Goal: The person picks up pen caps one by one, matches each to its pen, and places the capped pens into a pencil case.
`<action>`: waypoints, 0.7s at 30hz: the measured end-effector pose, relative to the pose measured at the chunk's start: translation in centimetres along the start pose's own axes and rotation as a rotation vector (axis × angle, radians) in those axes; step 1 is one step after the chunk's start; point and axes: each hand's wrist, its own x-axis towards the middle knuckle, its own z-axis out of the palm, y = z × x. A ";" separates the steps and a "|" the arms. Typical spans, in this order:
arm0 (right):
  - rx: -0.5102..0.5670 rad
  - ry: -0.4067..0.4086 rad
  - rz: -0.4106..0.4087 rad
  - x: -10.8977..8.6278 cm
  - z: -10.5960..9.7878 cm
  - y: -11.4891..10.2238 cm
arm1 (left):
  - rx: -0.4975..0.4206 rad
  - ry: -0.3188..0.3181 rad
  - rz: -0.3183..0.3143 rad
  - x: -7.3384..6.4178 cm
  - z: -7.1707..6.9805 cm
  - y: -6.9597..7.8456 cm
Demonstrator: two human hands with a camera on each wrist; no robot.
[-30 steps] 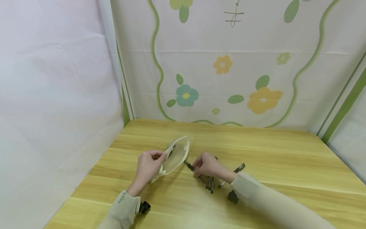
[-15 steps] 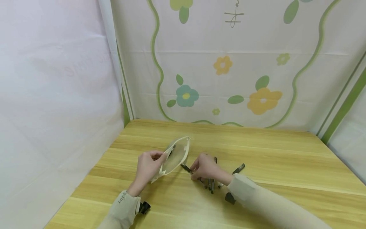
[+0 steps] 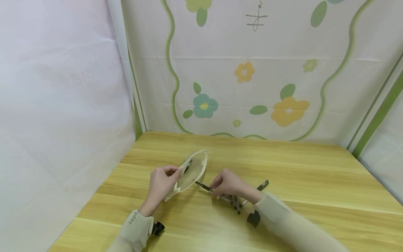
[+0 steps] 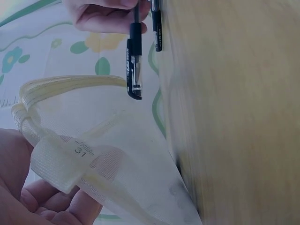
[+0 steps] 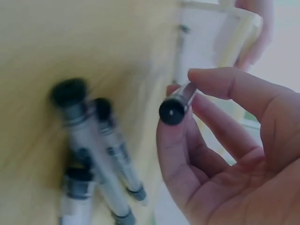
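My left hand (image 3: 161,185) grips the near end of a translucent mesh zipper pouch (image 3: 192,175) with cream edging, its mouth held apart. Inside lies a dark pen (image 3: 188,166). Thumb and fingers of my right hand (image 3: 230,183) pinch a gel pen (image 3: 204,186) with a black cap. The capped end points left at the pouch's mouth, and in the left wrist view the cap (image 4: 135,65) hangs just beside the zipper edge. In the right wrist view the pen's black rear end (image 5: 172,111) sticks out between the fingertips.
Several loose pens (image 3: 236,203) lie on the wooden table below and beside my right hand, one with its dark cap (image 3: 262,185) farther right. A white printed curtain (image 3: 220,80) stands behind the table, and a white sheet (image 3: 69,105) on the left.
The pinched pen has moved left and swung flatter, bringing its cap to the pouch's mouth. Loose pens under my right hand have shifted a little. My left hand stays nearly still with the pouch.
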 end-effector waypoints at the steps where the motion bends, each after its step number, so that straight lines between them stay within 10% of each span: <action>1: 0.006 -0.003 0.005 -0.1 -0.1 -0.2 | 0.000 0.000 0.001 0.0 0.0 0.0; 21: -0.032 0.013 0.132 -2.7 -4.3 -3.0 | -0.007 0.016 0.008 0.0 0.0 0.1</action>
